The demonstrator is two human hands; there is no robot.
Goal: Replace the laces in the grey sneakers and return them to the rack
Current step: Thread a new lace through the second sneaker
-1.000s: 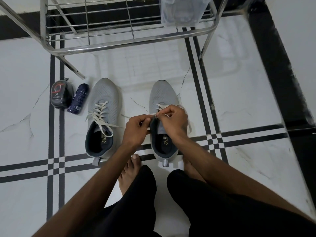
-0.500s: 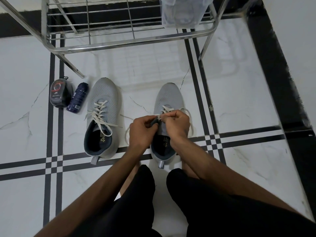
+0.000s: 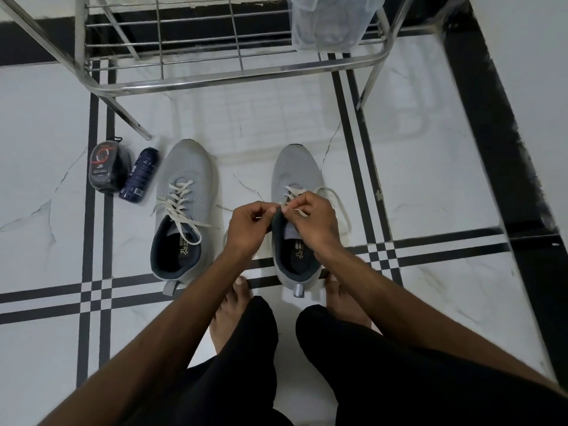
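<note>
White marble floor [image 3: 430, 179]: left grey mesh sneaker [image 3: 184, 192] laced; both hands pinch cream lace [image 3: 338, 195] on right sneaker [image 3: 295, 167]; steel rack [image 3: 215, 78] awaits.

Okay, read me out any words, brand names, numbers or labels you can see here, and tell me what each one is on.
"AD...": partial word on the insole of the left sneaker, beside a logo; the rest is unreadable.
Insole print in the right sneaker: small lettering beside the same logo, too blurred to read.
Dark round package: red ring graphic with white lines of text, too small to read.
Dark blue can: white print, too blurred to read.
No numbers or signs readable.
</note>
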